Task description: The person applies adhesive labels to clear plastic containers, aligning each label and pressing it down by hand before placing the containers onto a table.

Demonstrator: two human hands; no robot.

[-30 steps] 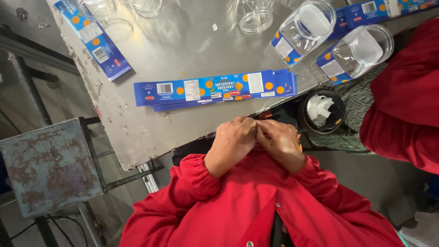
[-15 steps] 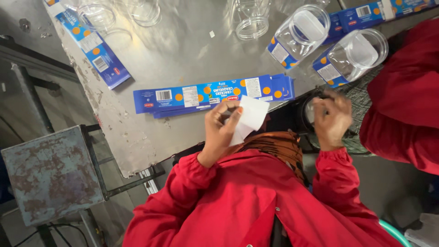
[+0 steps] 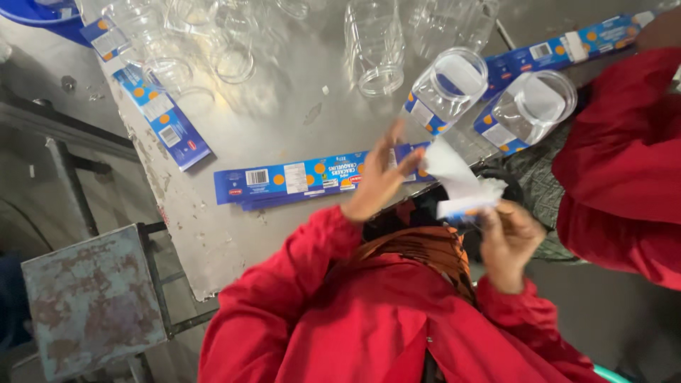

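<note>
My left hand [image 3: 379,181] is raised over the table's near edge, its fingers spread and its fingertips pinching the upper end of a white paper strip [image 3: 450,174]. My right hand [image 3: 507,241] holds the strip's lower end, where a bit of blue label shows. The strip hangs slanted between both hands, above my lap. Just behind my left hand lies a stack of long blue labels [image 3: 298,181] with orange dots, flat on the metal table [image 3: 284,135].
Two clear plastic jars with blue labels [image 3: 450,89] [image 3: 532,106] lie on their sides at the back right. Several bare clear jars [image 3: 372,50] stand farther back. Another blue label [image 3: 163,120] lies at the left. A person's red sleeve [image 3: 617,163] fills the right. A rusty metal stool [image 3: 85,298] stands lower left.
My hands were together at my lap, then parted. The white strip now stretches between them, and my right hand has come back from the right to take its lower end.
</note>
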